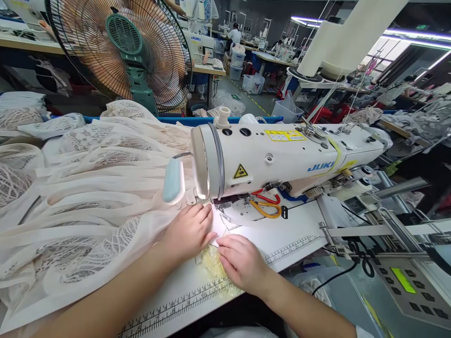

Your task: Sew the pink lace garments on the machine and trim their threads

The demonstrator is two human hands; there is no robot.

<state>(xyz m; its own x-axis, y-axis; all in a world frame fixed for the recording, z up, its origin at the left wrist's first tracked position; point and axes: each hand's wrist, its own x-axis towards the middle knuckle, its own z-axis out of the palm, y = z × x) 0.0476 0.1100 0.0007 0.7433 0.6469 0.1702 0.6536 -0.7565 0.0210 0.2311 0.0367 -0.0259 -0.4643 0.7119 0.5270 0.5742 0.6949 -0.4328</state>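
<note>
A white JUKI sewing machine [253, 159] stands in front of me, its needle area partly hidden by its head and my fingers. My left hand [190, 230] lies close to the needle area, fingers bent together over light fabric, thumb toward the right. A small pale yellow lace piece [211, 263] hangs below my fingertips on the machine bed. My right hand [243, 263] pinches its upper edge with thumb and forefinger. Lit from the machine's left end, a light blue lamp [173, 180] sits above the left hand. Scissors with red and orange handles [268, 209] lie under the machine arm.
Cream lace garments [88, 169] are heaped on the left. Behind them stands a large fan [128, 47]. A printed ruler [186, 303] runs along the front edge. A control panel [405, 281] is at the right. Another person [234, 35] sits far back.
</note>
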